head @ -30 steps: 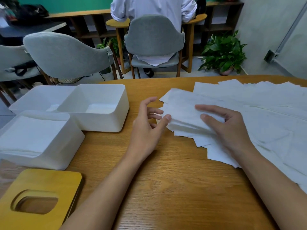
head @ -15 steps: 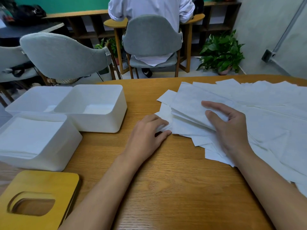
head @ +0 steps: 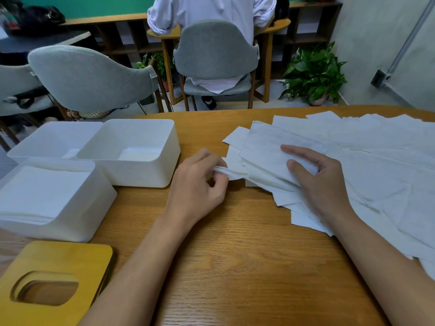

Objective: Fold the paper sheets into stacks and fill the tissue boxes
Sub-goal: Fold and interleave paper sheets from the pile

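— Honey-brown wood grain runs across the surface (head: pixel 235 267). What lies past it?
— At twelve o'clock a person in a white shirt (head: pixel 211 8) sits, back turned, on a grey chair (head: pixel 216 48). A second grey chair (head: pixel 89 76) stands at ten o'clock, a potted plant (head: pixel 315 74) at one o'clock by a pale wall, and a teal wall (head: pixel 82 5) at eleven.
— And the paper sheets?
— White, thin and faintly creased, the paper sheets (head: pixel 376 161) fan out in a loose overlapping pile from the centre to three o'clock.
— The hands?
— The left hand (head: pixel 197 184) pinches a crumpled sheet corner in curled fingers at the pile's nine o'clock edge. The right hand (head: pixel 320 182) lies on the pile, with the top sheet gathered between thumb and fingers.
— The tissue boxes?
— Three, white and plain, touching one another at nine to ten o'clock. The nearest box (head: pixel 94 208) holds a flat stack of folded paper. The middle box (head: pixel 141 175) and far box (head: pixel 28 147) stand open. A yellow wooden lid (head: pixel 54 255) with an oval slot lies at seven o'clock.
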### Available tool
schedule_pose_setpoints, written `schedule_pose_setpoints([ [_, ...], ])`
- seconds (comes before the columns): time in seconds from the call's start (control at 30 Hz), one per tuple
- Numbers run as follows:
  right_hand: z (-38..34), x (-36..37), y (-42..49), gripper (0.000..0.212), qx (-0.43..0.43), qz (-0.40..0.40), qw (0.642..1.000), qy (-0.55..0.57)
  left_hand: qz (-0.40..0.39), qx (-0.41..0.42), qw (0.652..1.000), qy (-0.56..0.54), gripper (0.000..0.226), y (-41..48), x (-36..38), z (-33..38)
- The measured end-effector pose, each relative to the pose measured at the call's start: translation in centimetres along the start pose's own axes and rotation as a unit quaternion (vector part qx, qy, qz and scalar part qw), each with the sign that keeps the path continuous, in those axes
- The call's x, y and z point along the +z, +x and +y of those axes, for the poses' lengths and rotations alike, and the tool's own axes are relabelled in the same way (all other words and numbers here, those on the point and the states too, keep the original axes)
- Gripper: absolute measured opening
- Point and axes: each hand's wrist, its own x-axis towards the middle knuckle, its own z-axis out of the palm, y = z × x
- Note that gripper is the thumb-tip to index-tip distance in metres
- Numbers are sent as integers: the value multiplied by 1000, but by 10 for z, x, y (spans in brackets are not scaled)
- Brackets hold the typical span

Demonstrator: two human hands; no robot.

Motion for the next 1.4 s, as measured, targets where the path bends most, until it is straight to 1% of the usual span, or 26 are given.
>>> schedule_pose_setpoints([
  [0.2, -3, 1, -2, 29, -10, -24, 1000, -7, 85, 14, 995, -42, 14, 4, -11, 13],
  [0.4, -8, 3, -6, 24, -42, -79, 996, -16, 129, -28, 983, -131, 15, 6, -18, 15],
  [0.5, -11, 5, -9, 30, -61, -107, 992, -14, 143, -55, 970, -188, 13, 7, -21, 16],
  [0.6, -15, 8, -11, 32, -65, -126, 990, 4, 148, -88, 953, -250, 18, 8, -21, 17],
  [0.67, -16, 10, -12, 33, -57, -139, 988, 26, 151, -123, 935, -297, 16, 10, -22, 16],
  [0.73, -16, 10, -12, 49, -41, -158, 985, 57, 134, -169, 923, -320, 14, 12, -21, 17],
  [0.8, -14, 9, -12, 68, -4, -182, 978, 101, 96, -221, 921, -308, 17, 12, -18, 19],
  [0.87, -13, 10, -12, 71, 49, -213, 962, 165, 55, -261, 920, -288, 18, 10, -15, 20],
  [0.9, -13, 10, -12, 69, 63, -210, 958, 184, 41, -272, 920, -280, 20, 9, -14, 19],
  [0.93, -14, 11, -13, 63, 72, -190, 962, 185, 29, -279, 920, -275, 21, 9, -14, 19],
  [1.03, -18, 13, -13, 29, 86, -109, 983, 120, 4, -281, 918, -279, 24, 9, -13, 18],
  [1.07, -20, 14, -13, 20, 92, -93, 986, 105, -3, -276, 918, -285, 25, 9, -13, 18],
  [1.1, -20, 14, -12, 15, 98, -83, 987, 97, -11, -267, 919, -289, 24, 8, -13, 18],
  [1.17, -18, 14, -12, 15, 108, -75, 987, 87, -23, -255, 921, -292, 20, 8, -14, 17],
  [1.3, -18, 15, -12, 27, 130, -61, 984, 108, -19, -260, 922, -286, 13, 8, -13, 17],
  [1.4, -20, 12, -11, 22, 127, -36, 985, 110, -27, -261, 922, -286, 12, 8, -13, 16],
])
